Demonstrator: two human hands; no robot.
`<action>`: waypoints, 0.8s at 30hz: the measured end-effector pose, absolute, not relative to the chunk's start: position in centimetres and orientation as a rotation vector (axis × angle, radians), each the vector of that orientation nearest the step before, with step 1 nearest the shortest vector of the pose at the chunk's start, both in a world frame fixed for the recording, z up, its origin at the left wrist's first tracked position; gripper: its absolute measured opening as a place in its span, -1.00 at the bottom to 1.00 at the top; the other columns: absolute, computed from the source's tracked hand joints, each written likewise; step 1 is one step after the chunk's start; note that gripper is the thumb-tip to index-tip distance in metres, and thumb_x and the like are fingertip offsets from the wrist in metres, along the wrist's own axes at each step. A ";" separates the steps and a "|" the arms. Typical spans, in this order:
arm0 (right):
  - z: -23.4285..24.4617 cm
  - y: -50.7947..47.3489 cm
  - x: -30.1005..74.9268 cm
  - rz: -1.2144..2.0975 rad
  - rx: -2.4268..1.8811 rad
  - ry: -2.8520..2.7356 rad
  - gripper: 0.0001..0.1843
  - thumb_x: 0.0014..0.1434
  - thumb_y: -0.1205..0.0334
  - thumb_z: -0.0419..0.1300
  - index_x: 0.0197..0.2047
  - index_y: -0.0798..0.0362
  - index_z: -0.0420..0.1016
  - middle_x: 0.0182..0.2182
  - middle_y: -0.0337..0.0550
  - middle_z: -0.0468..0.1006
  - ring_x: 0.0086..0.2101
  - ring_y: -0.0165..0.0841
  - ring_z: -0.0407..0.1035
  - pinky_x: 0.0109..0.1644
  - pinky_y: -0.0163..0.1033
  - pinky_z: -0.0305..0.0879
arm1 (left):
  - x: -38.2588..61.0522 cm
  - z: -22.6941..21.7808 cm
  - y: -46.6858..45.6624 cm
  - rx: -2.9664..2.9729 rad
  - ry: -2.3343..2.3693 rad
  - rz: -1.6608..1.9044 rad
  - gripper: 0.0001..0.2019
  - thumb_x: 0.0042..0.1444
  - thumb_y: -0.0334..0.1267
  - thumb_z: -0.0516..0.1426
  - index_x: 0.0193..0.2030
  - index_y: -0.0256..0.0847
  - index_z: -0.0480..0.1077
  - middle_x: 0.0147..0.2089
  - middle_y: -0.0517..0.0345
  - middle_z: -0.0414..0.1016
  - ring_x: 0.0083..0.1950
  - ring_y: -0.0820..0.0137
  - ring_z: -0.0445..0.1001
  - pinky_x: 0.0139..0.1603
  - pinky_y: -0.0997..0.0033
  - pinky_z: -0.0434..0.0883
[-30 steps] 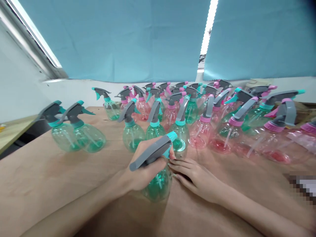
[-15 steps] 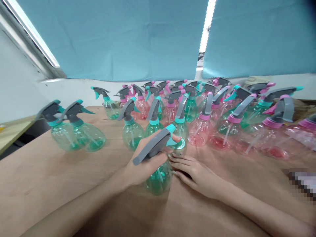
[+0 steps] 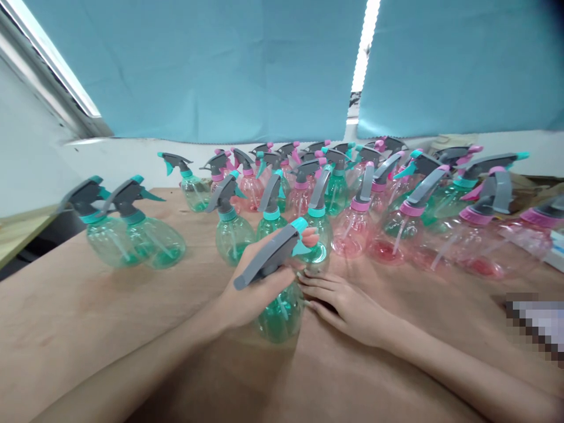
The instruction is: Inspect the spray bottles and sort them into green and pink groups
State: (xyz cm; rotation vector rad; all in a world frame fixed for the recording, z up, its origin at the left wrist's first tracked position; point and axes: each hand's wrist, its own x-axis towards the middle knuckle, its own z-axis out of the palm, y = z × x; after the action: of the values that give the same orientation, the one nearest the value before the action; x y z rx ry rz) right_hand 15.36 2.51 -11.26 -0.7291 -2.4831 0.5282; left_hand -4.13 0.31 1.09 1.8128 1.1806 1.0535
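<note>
A clear green spray bottle (image 3: 281, 314) with a grey and turquoise trigger head (image 3: 271, 255) stands on the table in front of me. My left hand (image 3: 253, 288) is wrapped round its neck, just below the head. Fingertips of that hand show beyond the turquoise trigger, and the collar is hidden by the grip. Beside the bottle, on its right, my right hand (image 3: 348, 302) lies low with fingers stretched towards the bottle's side. Whether those fingertips touch the plastic I cannot tell. Just behind stand more green spray bottles (image 3: 233, 238).
Several pink spray bottles (image 3: 390, 235) and green ones crowd the back and right of the wooden table (image 3: 88, 329). Two green bottles (image 3: 158, 241) stand at the left. A pixelated flat object (image 3: 537, 323) lies at the right edge. A blue curtain (image 3: 220, 70) hangs behind.
The whole view has shifted slightly, so everything sits a little further left. Fingers of my left hand have moved slightly at the trigger. The grip and my right hand's place look the same.
</note>
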 end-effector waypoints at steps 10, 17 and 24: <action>-11.4 2.6 15.5 0.499 -0.748 -2.508 -0.62 0.37 0.20 0.00 0.20 -0.02 0.40 0.21 -0.14 0.39 0.23 -0.23 0.20 0.30 0.02 0.19 | -4.2 1.1 0.2 1.797 1.177 0.989 -0.64 -0.02 -0.29 0.06 -0.07 -0.16 0.48 -0.49 0.23 0.49 -0.37 0.29 0.53 -0.19 0.24 0.53; -11.5 2.5 15.5 0.475 -0.746 -2.486 -0.61 0.37 0.21 0.01 0.21 0.00 0.38 0.18 -0.13 0.43 0.20 -0.23 0.25 0.28 0.01 0.22 | -3.9 1.5 0.1 1.775 1.094 1.006 -0.55 -0.03 -0.35 0.08 0.05 -0.15 0.44 -0.18 0.11 0.62 -0.13 0.22 0.59 -0.07 0.22 0.54; -11.3 2.4 15.4 0.469 -0.747 -2.494 -0.62 0.36 0.23 0.01 0.20 0.00 0.39 0.19 -0.13 0.42 0.22 -0.24 0.23 0.29 0.01 0.20 | -4.2 1.3 0.0 1.797 1.150 0.993 -0.58 -0.03 -0.39 0.05 0.00 -0.13 0.45 -0.09 0.14 0.59 -0.12 0.26 0.59 -0.09 0.28 0.53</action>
State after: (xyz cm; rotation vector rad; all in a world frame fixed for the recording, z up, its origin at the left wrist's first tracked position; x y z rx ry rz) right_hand 15.42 2.43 -11.31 -0.7468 -2.4945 0.4690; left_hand -4.18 -0.01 1.30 1.7975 1.1499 0.9933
